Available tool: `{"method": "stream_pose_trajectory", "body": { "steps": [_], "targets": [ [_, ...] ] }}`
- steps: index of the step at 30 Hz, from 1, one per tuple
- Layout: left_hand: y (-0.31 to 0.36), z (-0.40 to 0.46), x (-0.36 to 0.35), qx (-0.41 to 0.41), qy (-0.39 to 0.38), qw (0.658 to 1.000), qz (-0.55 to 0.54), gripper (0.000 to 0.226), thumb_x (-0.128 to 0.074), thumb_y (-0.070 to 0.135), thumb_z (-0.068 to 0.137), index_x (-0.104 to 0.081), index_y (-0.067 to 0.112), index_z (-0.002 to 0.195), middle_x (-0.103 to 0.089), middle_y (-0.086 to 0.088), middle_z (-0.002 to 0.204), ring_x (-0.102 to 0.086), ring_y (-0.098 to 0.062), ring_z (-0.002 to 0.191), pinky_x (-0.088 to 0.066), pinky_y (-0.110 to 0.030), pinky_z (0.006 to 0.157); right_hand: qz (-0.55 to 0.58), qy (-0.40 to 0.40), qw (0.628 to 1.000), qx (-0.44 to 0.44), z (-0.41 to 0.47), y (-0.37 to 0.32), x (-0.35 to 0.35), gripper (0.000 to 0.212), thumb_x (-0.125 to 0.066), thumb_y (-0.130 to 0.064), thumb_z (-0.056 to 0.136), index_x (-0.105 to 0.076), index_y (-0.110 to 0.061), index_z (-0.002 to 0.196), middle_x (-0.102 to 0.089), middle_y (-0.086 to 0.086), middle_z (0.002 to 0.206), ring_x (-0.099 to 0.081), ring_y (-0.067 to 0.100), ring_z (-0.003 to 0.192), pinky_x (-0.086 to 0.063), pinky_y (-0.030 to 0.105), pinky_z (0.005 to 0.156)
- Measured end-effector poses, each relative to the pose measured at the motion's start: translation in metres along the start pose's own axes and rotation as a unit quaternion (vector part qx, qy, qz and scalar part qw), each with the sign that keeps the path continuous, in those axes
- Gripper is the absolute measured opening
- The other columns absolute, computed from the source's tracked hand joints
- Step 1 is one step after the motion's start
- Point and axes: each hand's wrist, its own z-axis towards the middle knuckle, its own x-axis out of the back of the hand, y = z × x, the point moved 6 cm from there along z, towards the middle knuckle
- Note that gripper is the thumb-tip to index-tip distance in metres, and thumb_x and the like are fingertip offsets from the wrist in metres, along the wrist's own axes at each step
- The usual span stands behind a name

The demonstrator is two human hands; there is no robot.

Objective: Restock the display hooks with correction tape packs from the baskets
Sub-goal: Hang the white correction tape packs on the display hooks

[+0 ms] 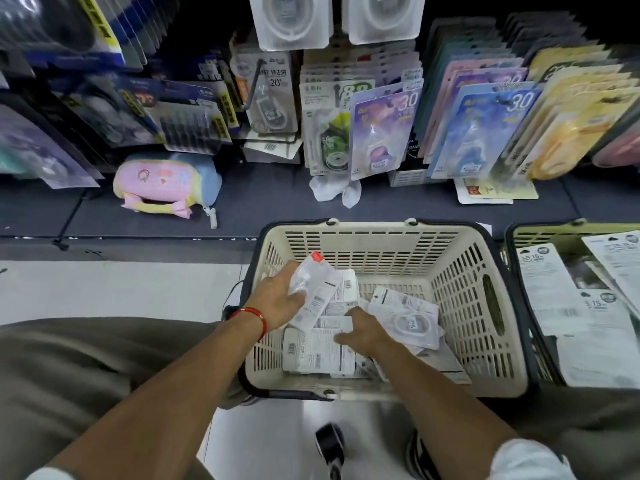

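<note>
Correction tape packs [346, 327] lie in a loose heap on the floor of the cream basket [478, 292] at lower centre of the frame: flat white blister cards, mostly back side up with barcodes and fine print, one showing a round clear bubble. One small stack [313, 289] with a red-orange top corner is lifted out of the heap, tilted, at the basket's left wall.

A second, greenish basket [519, 237] stands just beside the cream one at the right edge, holding larger white cards. Both sit on a pale tiled floor against a dark low shelf, where a pink and blue pouch [162, 181] lies at centre left. Above, across the top of the frame, hooks carry hanging packs [381, 133] in purple, blue, yellow and white.

Left hand [277, 299], a red cord at its wrist, grips the lifted stack with curled fingers. Right hand [363, 332] rests palm down on the heap, fingers spread and fairly straight, holding nothing.
</note>
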Motion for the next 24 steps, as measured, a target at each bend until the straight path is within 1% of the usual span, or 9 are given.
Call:
{"method": "stream_pose_trajectory", "body": {
  "steps": [5,7,10,12,15,18,20,22,24],
  "targets": [
    [0.007,-0.003,0.009,-0.009,0.045,0.995,-0.083,0.042,-0.058,0.020,0.105,-0.049,0.033,0.144,-0.065,0.000,0.127,-0.066,-0.022,0.108,-0.058,-0.036,0.086,0.131,0.005,0.991,0.013,-0.012,-0.003,0.038,0.027,-0.073,-0.001,0.095,-0.057,-0.012,0.114,-0.063,0.014,0.118,-0.061,0.025,0.090,-0.050,0.030,0.063],
    [0.010,-0.002,0.013,-0.023,0.079,0.993,-0.087,0.041,-0.057,0.020,0.106,-0.048,0.032,0.144,-0.064,0.002,0.126,-0.065,-0.023,0.106,-0.057,-0.039,0.089,0.174,0.013,0.985,0.004,-0.020,0.000,0.063,0.023,-0.071,0.000,0.096,-0.056,-0.013,0.109,-0.066,0.014,0.114,-0.066,0.028,0.091,-0.053,0.034,0.066],
    [0.019,-0.002,0.012,-0.046,0.103,0.991,-0.066,0.039,-0.053,0.023,0.108,-0.046,0.035,0.144,-0.069,-0.006,0.115,-0.067,-0.026,0.092,-0.058,-0.042,0.081,0.260,0.036,0.964,-0.032,-0.035,0.004,0.098,0.020,-0.069,-0.004,0.098,-0.059,-0.011,0.114,-0.074,0.014,0.112,-0.075,0.031,0.101,-0.061,0.039,0.075],
    [0.029,-0.003,0.004,-0.065,0.096,0.992,-0.050,0.040,-0.049,0.031,0.111,-0.039,0.039,0.148,-0.071,-0.010,0.105,-0.069,-0.029,0.084,-0.059,-0.046,0.077,0.314,0.074,0.946,-0.021,-0.042,-0.004,0.117,0.023,-0.070,-0.006,0.098,-0.060,-0.012,0.118,-0.077,0.012,0.111,-0.076,0.026,0.096,-0.063,0.038,0.072],
    [0.047,-0.006,-0.007,-0.118,0.083,0.988,-0.044,0.044,-0.045,0.037,0.112,-0.032,0.054,0.151,-0.070,0.005,0.115,-0.068,-0.019,0.087,-0.056,-0.037,0.076,0.405,0.110,0.907,0.015,-0.051,-0.026,0.131,0.025,-0.073,-0.006,0.096,-0.061,-0.015,0.116,-0.079,0.012,0.104,-0.077,0.024,0.084,-0.062,0.036,0.061],
    [0.062,-0.007,-0.012,-0.174,0.047,0.983,-0.030,0.041,-0.050,0.046,0.109,-0.038,0.056,0.148,-0.056,0.015,0.138,-0.056,-0.012,0.122,-0.048,-0.036,0.101,0.414,0.095,0.905,0.032,-0.061,-0.050,0.133,0.015,-0.070,-0.008,0.096,-0.072,-0.015,0.109,-0.080,0.010,0.094,-0.077,0.021,0.077,-0.062,0.035,0.061],
    [0.065,-0.010,-0.010,-0.197,0.034,0.980,0.002,0.059,-0.065,0.056,0.098,-0.038,0.053,0.151,-0.046,0.022,0.146,-0.035,0.000,0.131,-0.033,-0.031,0.109,0.430,0.065,0.900,0.033,-0.068,-0.060,0.131,0.016,-0.064,-0.012,0.100,-0.080,-0.014,0.098,-0.081,0.011,0.095,-0.076,0.020,0.077,-0.062,0.034,0.068],
    [0.068,-0.011,-0.006,-0.220,0.042,0.973,0.049,0.079,-0.079,0.049,0.089,-0.035,0.050,0.155,-0.042,0.024,0.152,-0.026,0.003,0.131,-0.024,-0.024,0.110,0.476,0.034,0.878,0.015,-0.073,-0.063,0.128,0.021,-0.062,-0.018,0.102,-0.081,-0.012,0.097,-0.079,0.011,0.098,-0.071,0.021,0.083,-0.058,0.034,0.073],
    [0.069,-0.009,0.002,-0.224,0.087,0.969,0.057,0.075,-0.080,0.038,0.091,-0.040,0.048,0.154,-0.049,0.019,0.153,-0.034,-0.003,0.133,-0.026,-0.021,0.109,0.539,0.008,0.842,-0.009,-0.079,-0.063,0.124,0.019,-0.065,-0.022,0.102,-0.077,-0.009,0.107,-0.074,0.013,0.102,-0.067,0.024,0.089,-0.060,0.031,0.066]
  ]
}}
